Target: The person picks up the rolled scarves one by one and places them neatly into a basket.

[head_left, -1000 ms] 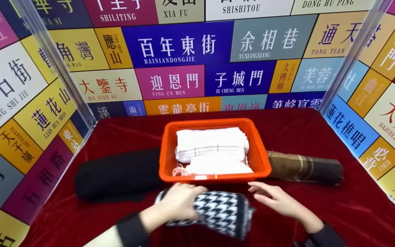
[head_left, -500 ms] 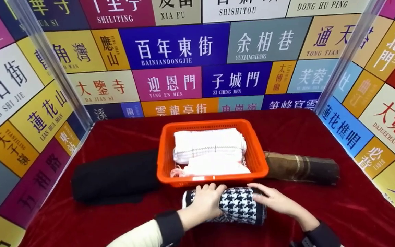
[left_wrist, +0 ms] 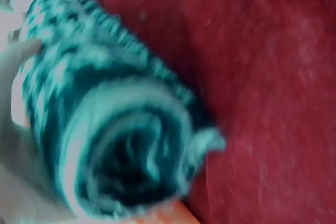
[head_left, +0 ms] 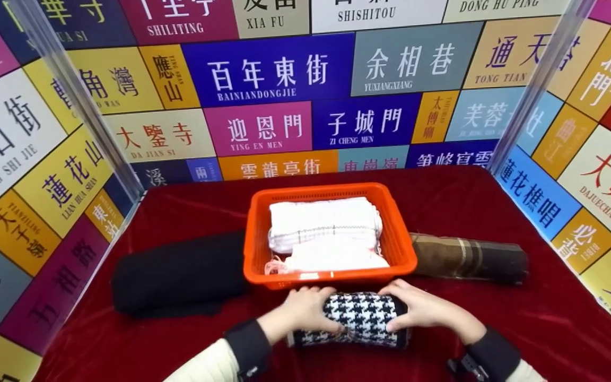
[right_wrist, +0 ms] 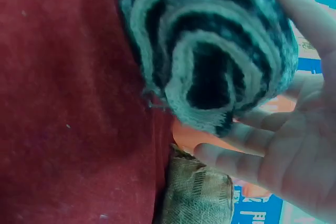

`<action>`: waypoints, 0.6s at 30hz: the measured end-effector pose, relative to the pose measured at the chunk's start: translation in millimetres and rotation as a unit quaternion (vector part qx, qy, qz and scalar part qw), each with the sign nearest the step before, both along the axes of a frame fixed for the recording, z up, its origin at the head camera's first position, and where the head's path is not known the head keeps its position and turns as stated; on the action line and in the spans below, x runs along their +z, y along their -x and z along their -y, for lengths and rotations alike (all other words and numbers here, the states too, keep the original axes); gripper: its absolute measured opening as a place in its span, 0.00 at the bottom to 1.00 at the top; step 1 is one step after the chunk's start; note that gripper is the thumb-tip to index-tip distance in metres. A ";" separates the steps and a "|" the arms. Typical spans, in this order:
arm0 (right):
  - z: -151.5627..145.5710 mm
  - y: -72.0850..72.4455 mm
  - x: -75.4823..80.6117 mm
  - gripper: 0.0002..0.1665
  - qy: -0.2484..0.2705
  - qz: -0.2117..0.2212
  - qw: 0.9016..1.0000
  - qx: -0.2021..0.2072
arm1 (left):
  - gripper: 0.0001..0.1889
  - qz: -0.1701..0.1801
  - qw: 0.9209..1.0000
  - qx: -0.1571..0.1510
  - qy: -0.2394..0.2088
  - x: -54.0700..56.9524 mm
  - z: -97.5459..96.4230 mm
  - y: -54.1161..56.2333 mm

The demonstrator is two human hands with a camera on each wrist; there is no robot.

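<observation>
A rolled-up black-and-white houndstooth scarf [head_left: 361,313] lies crosswise on the red cloth in front of the orange basket. My left hand [head_left: 305,310] grips its left part, thumb on the near side and fingers over the far side. Around the right end my right hand [head_left: 422,307] holds the roll between thumb and fingers. In the left wrist view the scarf [left_wrist: 68,61] is blurred, with its spiral end facing the camera. The right wrist view shows layered coils of the scarf [right_wrist: 210,14], thumb on one side and the fingers [right_wrist: 247,135] spread along the other.
The orange plastic basket [head_left: 409,262] holds folded white cloths [head_left: 332,223]. A black rolled cloth [head_left: 178,276] lies to its left, a brown plaid roll [head_left: 467,257] to its right. Dark red velvet [head_left: 443,201] covers the table, and sign-printed walls [head_left: 268,69] enclose three sides.
The houndstooth scarf moved right and straightened crosswise before the basket. My right hand came in from beside it and took hold of its right end; my left hand keeps its grip, now further left along it.
</observation>
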State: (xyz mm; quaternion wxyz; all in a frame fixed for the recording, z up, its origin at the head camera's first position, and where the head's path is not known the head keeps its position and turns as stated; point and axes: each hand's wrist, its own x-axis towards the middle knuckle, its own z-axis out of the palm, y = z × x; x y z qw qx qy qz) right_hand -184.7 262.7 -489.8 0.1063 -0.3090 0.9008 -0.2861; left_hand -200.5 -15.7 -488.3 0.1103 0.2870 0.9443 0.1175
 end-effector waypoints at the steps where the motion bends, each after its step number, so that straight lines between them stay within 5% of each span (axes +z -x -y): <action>1: 0.8 1.7 1.1 0.39 -0.002 0.004 1.000 0.004 | 0.44 0.022 1.000 0.001 -0.005 1.2 5.4 2.2; 8: 11.0 10.4 0.6 0.40 -0.054 0.065 0.996 0.002 | 0.46 0.112 0.992 0.007 -0.058 -9.0 35.2 9.3; 13: 21.3 12.9 2.9 0.57 -0.112 0.089 0.990 0.012 | 0.51 0.134 0.991 0.013 -0.007 -8.6 37.9 8.4; 18: 29.8 13.8 1.4 0.59 -0.155 0.120 0.981 0.002 | 0.53 0.147 0.989 0.023 0.024 -6.4 35.0 6.0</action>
